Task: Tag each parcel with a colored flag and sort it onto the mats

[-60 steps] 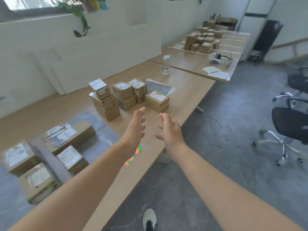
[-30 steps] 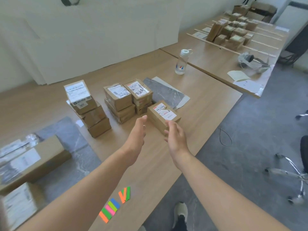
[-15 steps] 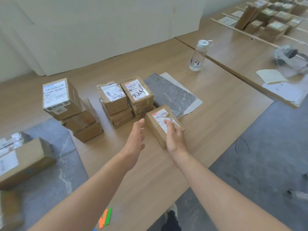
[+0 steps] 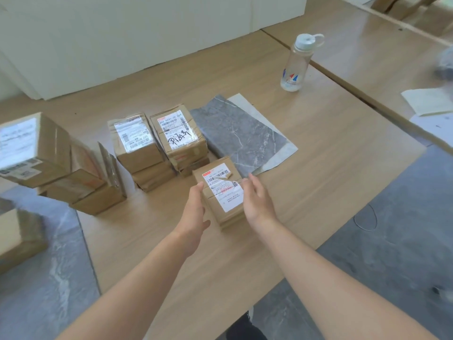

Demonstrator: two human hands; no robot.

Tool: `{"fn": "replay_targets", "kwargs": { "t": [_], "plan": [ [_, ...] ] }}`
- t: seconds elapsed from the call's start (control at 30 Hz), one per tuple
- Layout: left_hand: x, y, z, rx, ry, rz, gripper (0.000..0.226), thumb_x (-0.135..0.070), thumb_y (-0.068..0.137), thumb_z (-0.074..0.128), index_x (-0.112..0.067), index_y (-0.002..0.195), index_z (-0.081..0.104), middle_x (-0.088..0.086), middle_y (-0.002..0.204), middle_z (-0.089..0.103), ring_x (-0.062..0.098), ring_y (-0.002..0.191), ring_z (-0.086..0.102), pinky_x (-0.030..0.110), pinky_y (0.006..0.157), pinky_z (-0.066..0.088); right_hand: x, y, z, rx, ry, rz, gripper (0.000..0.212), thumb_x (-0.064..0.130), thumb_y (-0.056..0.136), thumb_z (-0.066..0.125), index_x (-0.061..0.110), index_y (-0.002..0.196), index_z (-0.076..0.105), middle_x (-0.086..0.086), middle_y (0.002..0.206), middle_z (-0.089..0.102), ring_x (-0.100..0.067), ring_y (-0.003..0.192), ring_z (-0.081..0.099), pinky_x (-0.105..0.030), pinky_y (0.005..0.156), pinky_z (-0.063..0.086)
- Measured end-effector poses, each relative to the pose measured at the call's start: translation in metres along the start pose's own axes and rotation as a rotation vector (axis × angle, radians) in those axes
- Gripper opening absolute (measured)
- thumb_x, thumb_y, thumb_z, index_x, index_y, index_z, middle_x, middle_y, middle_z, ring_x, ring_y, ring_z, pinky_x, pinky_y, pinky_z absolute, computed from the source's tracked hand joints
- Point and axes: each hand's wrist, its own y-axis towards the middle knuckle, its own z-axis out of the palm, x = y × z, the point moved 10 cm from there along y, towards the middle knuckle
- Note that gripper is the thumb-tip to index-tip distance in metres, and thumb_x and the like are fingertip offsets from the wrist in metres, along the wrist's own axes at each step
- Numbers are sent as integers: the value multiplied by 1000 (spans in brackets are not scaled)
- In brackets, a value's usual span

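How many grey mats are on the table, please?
2: a small mat right of the parcel stacks, a large mat at left under bigger parcels. Others may be out of view.

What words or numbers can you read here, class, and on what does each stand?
"647 R431-00 049" (roughly): label on the pen-marked parcel.
Label on the nearest parcel: too blurred.
Other parcel labels and the bottle logo: unreadable.
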Motion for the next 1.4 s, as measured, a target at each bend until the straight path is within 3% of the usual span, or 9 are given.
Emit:
{"fn": "replay_targets", "kwargs": {
  "t": [0.17,0.33,0.47,0.67,0.8,1.0,1.13,1.27,1.4],
  "plan": [
    [9,18,2,-20,35,-39,51,-63,93,31,-46,134,55,-12,149,46,25,138,37,53,117,31,-11,9,2,17,48,86,35,39,100,40,14,104,64,3,95,68,-25,102,61,-40,92,46],
    [13,17,0,-40,46,-38,45,-54,97,30,-41,112,69,-20,102,74,24,117,61,46,106,46,-21,11,15,46,9,116,44,56,82,33,20,77,58,-17,112,63,-19,81,54,-37,81,44],
    [10,8,-4,-53,42,-33,44,-52,100,28,-39,105,69,-23,80,74,25,107,66,49,104,48,-23,2,12,63,-8,149,39,44,97,35,22,79,61,-6,111,47,-2,82,48,-34,82,39],
    [2,-7,-18,-46,61,-22,39,-52,100,30,-39,99,66,-27,73,71,23,105,64,45,101,48,-13,-16,12,8,26,137,45,58,76,36,21,70,59,-3,89,67,-23,83,58,-35,73,44],
    [-11,-22,-30,-18,71,24,43,-53,98,31,-37,112,68,-26,82,72,20,96,66,38,85,52,8,-35,8,-21,81,108,37,49,90,44,18,84,64,2,81,70,-19,75,61,-34,67,45],
    [-37,-58,-61,5,88,126,43,-55,97,31,-38,112,67,-5,111,70,21,91,67,40,91,51,47,-78,8,-109,124,-3,32,45,93,43,21,76,56,8,73,59,-15,69,51,-32,63,40],
    [-59,-89,-86,9,88,202,44,-54,99,31,-34,106,70,-6,97,73,18,84,66,35,77,49,77,-117,15,-123,153,-85,36,45,95,40,20,71,48,8,68,50,-16,68,45,-33,62,37],
    [-78,-121,-121,-10,72,274,44,-53,100,31,-32,100,69,-15,60,69,15,76,64,33,75,48,105,-157,27,-128,208,-137,37,44,95,40,18,70,47,8,65,48,-15,64,43,-32,60,35],
    [-93,-157,-156,17,68,357,46,-51,102,30,-30,101,70,-15,60,70,10,67,64,29,69,47,134,-200,43,-158,225,-209,38,42,96,38,20,66,37,8,63,41,-16,61,36,-33,60,31]
  ]
}}
